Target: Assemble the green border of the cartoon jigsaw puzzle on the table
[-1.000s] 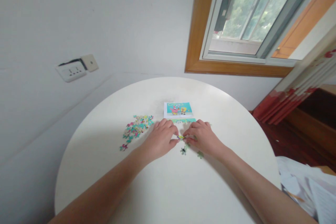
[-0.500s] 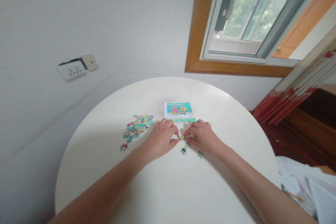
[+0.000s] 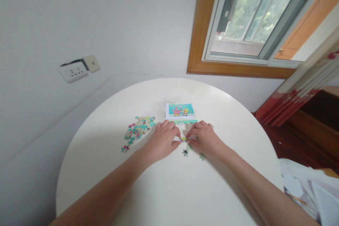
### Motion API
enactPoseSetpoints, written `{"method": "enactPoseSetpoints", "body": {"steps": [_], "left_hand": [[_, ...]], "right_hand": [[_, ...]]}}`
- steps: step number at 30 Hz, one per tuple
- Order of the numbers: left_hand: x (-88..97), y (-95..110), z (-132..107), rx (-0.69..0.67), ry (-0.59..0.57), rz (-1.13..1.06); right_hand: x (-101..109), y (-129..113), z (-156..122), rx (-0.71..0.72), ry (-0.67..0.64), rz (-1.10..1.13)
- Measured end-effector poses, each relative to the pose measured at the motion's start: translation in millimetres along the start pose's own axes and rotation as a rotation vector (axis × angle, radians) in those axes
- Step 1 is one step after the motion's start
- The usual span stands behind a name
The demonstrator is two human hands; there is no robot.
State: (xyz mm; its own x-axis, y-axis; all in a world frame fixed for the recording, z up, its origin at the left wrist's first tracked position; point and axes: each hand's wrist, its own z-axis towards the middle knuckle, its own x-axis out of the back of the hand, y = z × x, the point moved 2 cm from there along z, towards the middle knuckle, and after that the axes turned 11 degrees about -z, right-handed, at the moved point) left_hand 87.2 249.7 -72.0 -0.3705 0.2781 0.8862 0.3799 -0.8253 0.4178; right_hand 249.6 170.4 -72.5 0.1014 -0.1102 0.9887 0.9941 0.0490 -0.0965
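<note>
Small colourful jigsaw pieces [image 3: 183,139] are pinched between my two hands over the middle of the table. My left hand [image 3: 164,139] grips their left side with thumb and forefinger. From the right, my right hand [image 3: 205,137] pinches the other side. Whether the pieces are joined is too small to tell. Just below lie a loose jigsaw piece with a dark spot [image 3: 185,152] and a greenish jigsaw piece [image 3: 202,156]. Behind my hands is a strip of joined jigsaw pieces [image 3: 182,122], partly covered by them.
A picture card with cartoon figures [image 3: 180,110] stands beyond the strip. Left of my left hand spreads a heap of jigsaw pieces [image 3: 139,128]. All rest on a round white table [image 3: 169,190]. Papers [image 3: 304,183] lie at the lower right, below a curtain [image 3: 299,88].
Both hands stay in nearly the same place, still pinching the small pieces. The view has shifted very slightly.
</note>
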Motion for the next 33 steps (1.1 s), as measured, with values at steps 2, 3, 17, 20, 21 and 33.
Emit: {"method": "enactPoseSetpoints", "body": {"steps": [2, 3, 17, 20, 21, 33], "left_hand": [[0.0, 0.2, -0.1, -0.001, 0.002, -0.001], [0.0, 0.3, -0.2, -0.002, 0.003, -0.002], [2.2, 2.0, -0.6, 0.006, -0.004, -0.003], [2.4, 1.7, -0.2, 0.006, -0.004, -0.003], [2.6, 1.6, -0.1, 0.006, -0.003, -0.004], [4.4, 2.1, -1.4, 0.007, -0.004, 0.007]], "right_hand": [[-0.7, 0.4, 0.4, -0.012, 0.007, 0.031], [-1.1, 0.3, 0.6, -0.016, 0.011, 0.046], [0.9, -6.1, 3.4, 0.000, 0.049, 0.211], [2.1, 0.7, 3.8, -0.020, 0.081, 0.245], [2.8, 4.0, 3.8, -0.027, 0.094, 0.254], [-2.6, 8.7, 5.1, -0.064, 0.087, 0.305]]}}
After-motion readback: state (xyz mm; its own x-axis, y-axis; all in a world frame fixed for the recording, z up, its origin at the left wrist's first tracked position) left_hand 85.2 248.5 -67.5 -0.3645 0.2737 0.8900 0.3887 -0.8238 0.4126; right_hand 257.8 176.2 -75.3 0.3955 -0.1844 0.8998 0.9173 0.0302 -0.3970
